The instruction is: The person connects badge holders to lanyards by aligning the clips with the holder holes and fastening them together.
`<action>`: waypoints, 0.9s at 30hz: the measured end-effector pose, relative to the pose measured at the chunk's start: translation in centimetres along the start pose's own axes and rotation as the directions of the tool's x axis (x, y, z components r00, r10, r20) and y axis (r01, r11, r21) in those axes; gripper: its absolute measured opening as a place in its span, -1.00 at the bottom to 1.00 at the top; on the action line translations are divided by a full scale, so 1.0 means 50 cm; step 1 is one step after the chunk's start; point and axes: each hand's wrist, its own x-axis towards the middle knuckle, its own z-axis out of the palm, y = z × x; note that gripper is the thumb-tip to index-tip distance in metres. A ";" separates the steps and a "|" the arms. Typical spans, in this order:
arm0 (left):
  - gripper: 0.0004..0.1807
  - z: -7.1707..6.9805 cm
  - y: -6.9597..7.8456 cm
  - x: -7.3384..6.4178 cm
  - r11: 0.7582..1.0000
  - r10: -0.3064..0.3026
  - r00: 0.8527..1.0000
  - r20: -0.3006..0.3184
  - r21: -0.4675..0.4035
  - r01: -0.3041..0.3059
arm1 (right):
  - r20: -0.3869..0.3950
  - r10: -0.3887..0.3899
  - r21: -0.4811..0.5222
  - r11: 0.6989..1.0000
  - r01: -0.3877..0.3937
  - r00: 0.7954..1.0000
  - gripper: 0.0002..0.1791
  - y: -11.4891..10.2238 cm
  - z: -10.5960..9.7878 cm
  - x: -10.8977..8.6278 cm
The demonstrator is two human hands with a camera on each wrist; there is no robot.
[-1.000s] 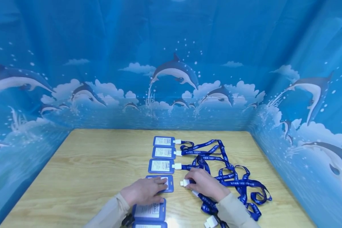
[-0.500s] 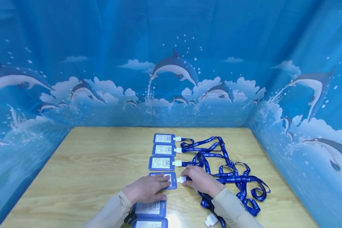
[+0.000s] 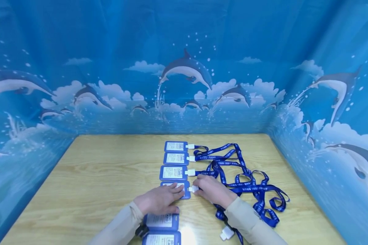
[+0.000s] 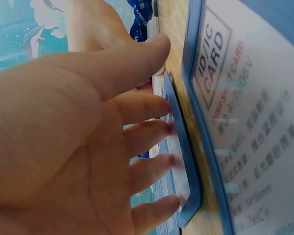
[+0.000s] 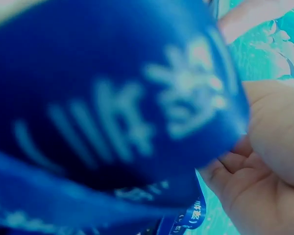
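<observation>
My left hand (image 3: pixel 158 200) lies with extended fingers on a blue card holder (image 3: pixel 187 194), the fourth in a column. In the left wrist view its fingertips touch that holder's clear face (image 4: pixel 179 166). My right hand (image 3: pixel 215 191) pinches the white clip (image 3: pixel 194 189) of a blue lanyard, with the clip's tip at the slotted end of the same holder. Whether the tip passes through the slot cannot be seen. Blurred lanyard strap (image 5: pixel 112 98) fills much of the right wrist view, hiding the fingertips of the right hand (image 5: pixel 272 156).
Behind the hands, three card holders (image 3: pixel 173 173) lie with white clips (image 3: pixel 191 173) at their slots. Two more holders (image 3: pixel 164 223) are nearer the front. Tangled lanyards (image 3: pixel 254 189) spread to the right, and another white clip (image 3: pixel 227 233) lies by the right sleeve.
My right hand has brought the clip left to the holder's slotted end, closing the gap. The holder under my left hand has shifted slightly right. The head view has tilted a little.
</observation>
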 end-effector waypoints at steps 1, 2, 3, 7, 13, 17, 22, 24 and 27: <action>-0.25 0.001 -0.001 -0.001 1.000 0.006 1.000 -0.004 0.000 -0.006 | -0.001 -0.004 -0.006 1.000 0.004 1.000 -0.71 -0.001 0.001 0.001; -0.25 0.001 -0.001 -0.002 1.000 0.010 1.000 -0.005 -0.001 -0.010 | -0.003 -0.005 -0.008 1.000 0.005 1.000 -0.71 -0.001 0.002 0.001; -0.25 0.001 -0.002 -0.002 1.000 0.014 1.000 -0.004 -0.006 -0.014 | -0.004 -0.009 -0.011 1.000 0.009 1.000 -0.71 -0.002 0.003 0.002; -0.23 -0.001 -0.004 -0.001 0.999 0.027 0.999 0.020 -0.034 -0.026 | -0.013 -0.020 -0.011 1.000 0.020 1.000 -0.73 -0.003 0.003 0.004; -0.10 -0.005 -0.005 0.003 0.998 0.026 0.997 0.074 -0.057 -0.021 | -0.001 -0.020 -0.003 1.000 0.020 1.000 -0.73 -0.004 0.000 0.009; -0.12 -0.003 -0.006 0.005 0.997 0.042 0.996 0.085 -0.064 -0.037 | 0.006 -0.023 0.003 1.000 0.023 1.000 -0.72 -0.002 0.006 0.009; -0.20 -0.008 -0.007 0.008 0.995 0.063 0.993 0.096 -0.083 -0.055 | -0.010 -0.049 0.001 0.999 0.049 0.999 -0.72 0.001 0.011 0.010; -0.22 -0.011 -0.007 0.011 0.995 0.063 0.992 0.108 -0.090 -0.053 | -0.017 -0.058 -0.002 0.998 0.058 0.998 -0.71 0.002 0.010 0.011; -0.22 -0.014 -0.004 0.018 0.994 0.061 0.991 0.117 -0.092 -0.051 | -0.017 -0.055 -0.007 0.998 0.055 0.998 -0.71 0.002 0.005 0.011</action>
